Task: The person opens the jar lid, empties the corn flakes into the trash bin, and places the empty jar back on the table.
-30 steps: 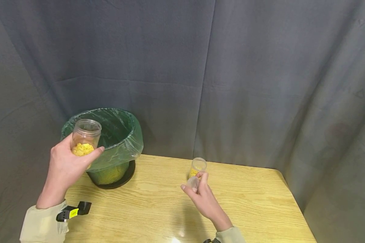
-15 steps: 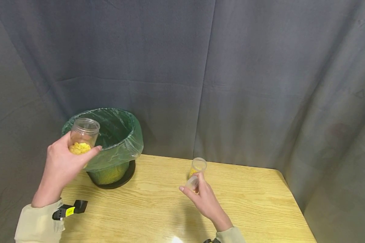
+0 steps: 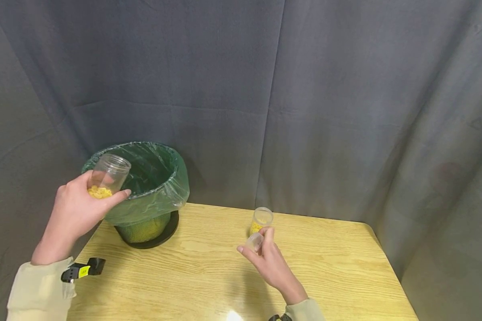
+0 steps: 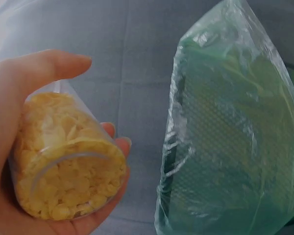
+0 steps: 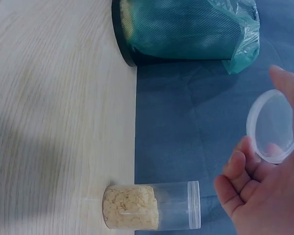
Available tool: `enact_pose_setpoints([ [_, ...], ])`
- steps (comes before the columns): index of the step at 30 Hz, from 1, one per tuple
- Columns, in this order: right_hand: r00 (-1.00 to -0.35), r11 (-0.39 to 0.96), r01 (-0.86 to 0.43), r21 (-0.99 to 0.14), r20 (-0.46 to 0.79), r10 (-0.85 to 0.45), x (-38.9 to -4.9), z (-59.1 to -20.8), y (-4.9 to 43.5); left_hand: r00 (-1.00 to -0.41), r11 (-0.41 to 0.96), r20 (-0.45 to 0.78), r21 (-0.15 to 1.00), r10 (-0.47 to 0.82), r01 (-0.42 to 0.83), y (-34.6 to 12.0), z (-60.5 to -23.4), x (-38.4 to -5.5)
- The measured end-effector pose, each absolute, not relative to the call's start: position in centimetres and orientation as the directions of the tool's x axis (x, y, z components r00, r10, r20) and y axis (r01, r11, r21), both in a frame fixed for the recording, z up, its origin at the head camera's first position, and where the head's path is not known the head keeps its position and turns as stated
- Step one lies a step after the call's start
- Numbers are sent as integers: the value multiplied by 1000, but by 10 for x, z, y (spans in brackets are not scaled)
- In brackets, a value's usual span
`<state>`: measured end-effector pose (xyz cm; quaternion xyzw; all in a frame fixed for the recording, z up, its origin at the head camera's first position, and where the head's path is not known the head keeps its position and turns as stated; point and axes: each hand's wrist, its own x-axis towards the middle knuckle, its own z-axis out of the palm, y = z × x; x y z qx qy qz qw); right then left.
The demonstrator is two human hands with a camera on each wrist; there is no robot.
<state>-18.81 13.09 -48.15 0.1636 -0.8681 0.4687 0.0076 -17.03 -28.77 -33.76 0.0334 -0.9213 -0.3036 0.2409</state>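
My left hand [image 3: 74,207] grips a clear plastic jar [image 3: 111,174] partly filled with yellow flakes. The jar has no lid on and leans to the right, its mouth in front of the bin's opening; in the left wrist view the flakes [image 4: 73,166] lie against its base. In my right hand [image 3: 271,263] is a translucent round lid [image 5: 272,127], held at its edge by the fingers. Just behind that hand, a second open jar [image 3: 262,217] of flakes stands upright on the table, its lower part hidden in the head view.
A mesh bin [image 3: 144,229] with a green plastic liner [image 3: 166,191] folded over its rim stands at the table's back left. The wooden table [image 3: 209,267] ends at a grey curtain [image 3: 225,111], which also hangs at both sides.
My left hand has shifted slightly left, and its jar leans further to the right than before. The right hand with the lid has barely moved, and the second jar stands in place.
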Motion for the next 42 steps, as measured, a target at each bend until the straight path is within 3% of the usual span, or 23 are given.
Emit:
enact_pose_setpoints([
  [6,-924,561,-364,-744,214,-315,-190,-483,132,-898,829,391,556,-203,55,-294,-337,-172],
  [14,-937,539,-302,-786,142,-318,-189,-486,135,-912,833,362,551,-195,40,-300,-336,-171],
  [42,-919,584,-380,-717,218,-330,-190,-491,137,-932,868,315,497,-178,2,-306,-334,-170],
])
